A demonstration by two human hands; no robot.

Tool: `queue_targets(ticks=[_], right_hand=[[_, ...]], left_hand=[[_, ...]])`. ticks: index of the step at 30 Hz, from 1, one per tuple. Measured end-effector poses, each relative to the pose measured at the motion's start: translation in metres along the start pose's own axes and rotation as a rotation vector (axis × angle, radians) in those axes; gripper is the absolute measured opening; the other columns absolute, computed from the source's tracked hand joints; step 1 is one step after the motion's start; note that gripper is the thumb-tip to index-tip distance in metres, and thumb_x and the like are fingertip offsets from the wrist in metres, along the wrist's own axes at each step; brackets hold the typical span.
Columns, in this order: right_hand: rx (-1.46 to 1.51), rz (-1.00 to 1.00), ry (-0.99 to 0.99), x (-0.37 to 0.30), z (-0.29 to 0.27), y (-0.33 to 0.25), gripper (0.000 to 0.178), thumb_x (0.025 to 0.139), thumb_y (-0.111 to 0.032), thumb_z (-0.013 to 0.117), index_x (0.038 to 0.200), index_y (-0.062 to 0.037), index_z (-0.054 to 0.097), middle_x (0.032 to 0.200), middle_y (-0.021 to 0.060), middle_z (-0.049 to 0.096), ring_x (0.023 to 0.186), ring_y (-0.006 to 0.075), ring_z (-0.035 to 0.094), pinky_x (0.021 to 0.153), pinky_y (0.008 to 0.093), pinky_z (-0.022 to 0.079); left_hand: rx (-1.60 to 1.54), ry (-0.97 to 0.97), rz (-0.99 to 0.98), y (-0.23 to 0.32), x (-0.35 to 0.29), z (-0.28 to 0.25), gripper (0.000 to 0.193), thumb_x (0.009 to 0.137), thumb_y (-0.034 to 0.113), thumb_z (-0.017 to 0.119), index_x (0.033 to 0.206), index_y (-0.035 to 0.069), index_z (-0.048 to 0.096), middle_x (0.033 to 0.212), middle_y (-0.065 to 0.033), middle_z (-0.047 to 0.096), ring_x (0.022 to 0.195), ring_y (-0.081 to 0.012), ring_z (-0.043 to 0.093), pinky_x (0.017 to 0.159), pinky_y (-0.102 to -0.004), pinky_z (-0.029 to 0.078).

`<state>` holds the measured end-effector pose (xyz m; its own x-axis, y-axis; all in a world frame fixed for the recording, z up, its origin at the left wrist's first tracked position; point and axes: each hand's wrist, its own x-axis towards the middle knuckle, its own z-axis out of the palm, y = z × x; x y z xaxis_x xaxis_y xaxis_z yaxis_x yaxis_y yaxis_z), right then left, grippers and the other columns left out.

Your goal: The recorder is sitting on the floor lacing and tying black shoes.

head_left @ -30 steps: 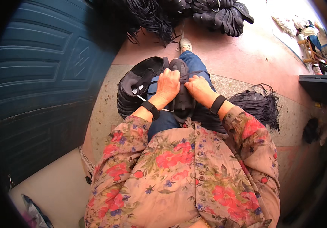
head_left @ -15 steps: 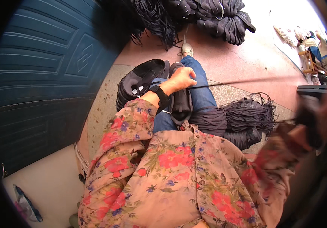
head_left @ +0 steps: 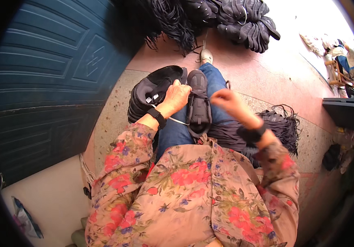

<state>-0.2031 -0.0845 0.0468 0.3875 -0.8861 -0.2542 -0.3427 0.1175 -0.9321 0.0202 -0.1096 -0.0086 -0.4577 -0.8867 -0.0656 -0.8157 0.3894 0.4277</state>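
Observation:
A dark grey shoe upper [head_left: 198, 105] with a lace across its front lies lengthwise over my lap, toe pointing away. My left hand [head_left: 176, 98] is closed at its left edge, the fingertips pinching there. To the right of the upper, my right hand [head_left: 231, 105] hangs above my knee with curled fingers, somewhat blurred; what they hold, if anything, is hidden. A small dark loop shows just beyond it. Left of my leg stands a nested stack of black shoe uppers [head_left: 138, 96] with white labels. A thin white cord [head_left: 177, 121] runs from near the stack toward the upper.
A bundle of dark laces [head_left: 282, 125] lies beside my right thigh. More uppers [head_left: 247, 31] and hanging laces [head_left: 173, 24] are piled ahead. A blue panelled door [head_left: 41, 78] borders the left. A dark box-like surface [head_left: 341, 108] and a wooden chair [head_left: 337, 74] stand right.
My right hand has come back from the far right to beside the upper, and the stretched dark lace no longer shows. My left hand has shifted left, uncovering the upper's laced front.

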Motion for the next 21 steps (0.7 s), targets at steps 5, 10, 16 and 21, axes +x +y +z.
queue_targets(ticks=[5,10,16,21], right_hand=[[-0.602,-0.081,0.181,0.024,0.069,0.027,0.014,0.074,-0.017,0.057,0.081,-0.0048,0.061,0.076,0.0146,0.061,0.069,0.0310,0.060,0.063,0.0394,0.048],[-0.871,-0.222,0.164,0.030,0.090,0.035,0.007,0.073,-0.012,0.054,0.074,-0.0056,0.056,0.070,0.0125,0.059,0.061,0.0244,0.061,0.052,0.0340,0.049],[-1.178,-0.297,-0.011,0.033,0.080,0.030,0.007,0.074,-0.011,0.051,0.075,-0.0044,0.055,0.067,0.0067,0.056,0.056,0.0157,0.060,0.046,0.0284,0.048],[0.053,-0.180,-0.042,0.008,-0.014,-0.049,0.007,0.079,-0.010,0.049,0.078,-0.0063,0.054,0.068,0.0066,0.053,0.056,0.0126,0.051,0.047,0.0265,0.041]], left_hand=[[-0.070,-0.062,-0.084,0.006,-0.010,-0.005,0.016,0.079,0.017,0.054,0.082,0.004,0.064,0.080,-0.0149,0.061,0.083,-0.0341,0.052,0.074,-0.0404,0.044],[-0.109,-0.050,-0.123,0.006,-0.018,0.001,0.015,0.078,0.016,0.055,0.080,0.004,0.064,0.080,-0.0164,0.061,0.081,-0.0358,0.054,0.073,-0.0414,0.045],[-0.088,0.049,-0.115,0.018,-0.016,-0.002,0.014,0.076,0.013,0.054,0.082,0.005,0.064,0.074,-0.0200,0.060,0.076,-0.0358,0.055,0.069,-0.0420,0.047],[0.006,0.262,-0.284,0.006,-0.010,0.001,0.013,0.074,0.007,0.050,0.083,0.002,0.058,0.069,-0.0211,0.058,0.070,-0.0363,0.057,0.064,-0.0444,0.047]])
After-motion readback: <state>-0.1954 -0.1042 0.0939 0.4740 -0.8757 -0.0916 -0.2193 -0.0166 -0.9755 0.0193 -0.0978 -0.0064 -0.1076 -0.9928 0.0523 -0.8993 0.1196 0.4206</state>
